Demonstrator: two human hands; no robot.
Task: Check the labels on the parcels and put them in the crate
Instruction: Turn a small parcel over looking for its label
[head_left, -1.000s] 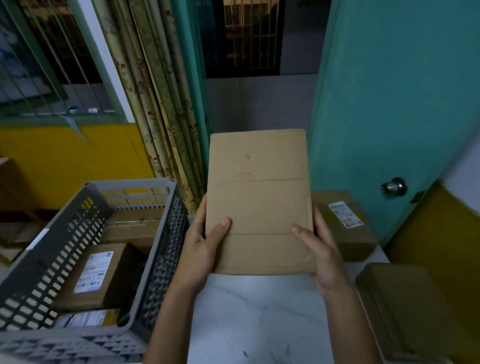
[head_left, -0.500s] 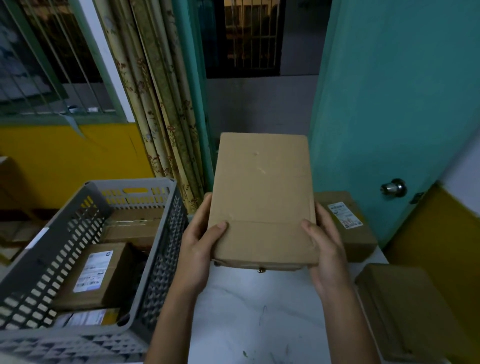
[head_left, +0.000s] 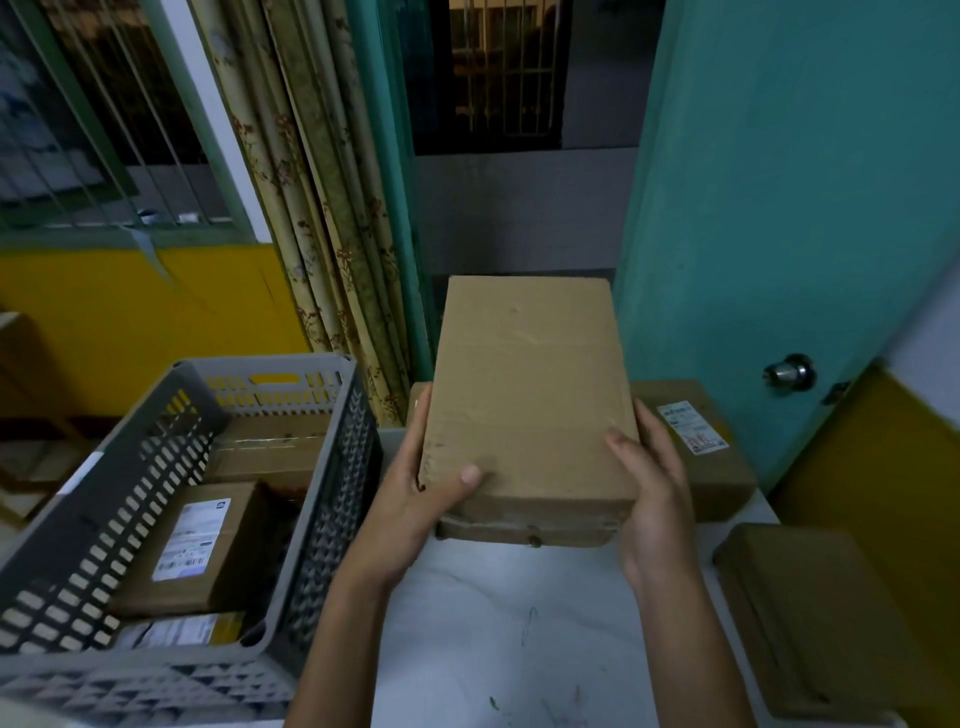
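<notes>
I hold a flat brown cardboard parcel (head_left: 527, 395) above the white table (head_left: 509, 623), tilted with its far end up. No label shows on the face turned to me. My left hand (head_left: 415, 499) grips its near left corner, thumb on top. My right hand (head_left: 649, 493) grips the near right edge. The grey slotted crate (head_left: 322, 467) stands to the left with three labelled parcels inside, among them one with a white label (head_left: 192, 540).
A brown parcel with a white label (head_left: 696, 441) lies on the table behind my right hand. Another plain brown parcel (head_left: 810, 618) sits at the right edge. A teal door (head_left: 779, 208) stands open on the right and a curtain (head_left: 322, 208) hangs behind the crate.
The parcel has tipped from nearly upright to a flatter tilt, so its near edge now shows. Both hands kept their grip and shifted slightly along its sides.
</notes>
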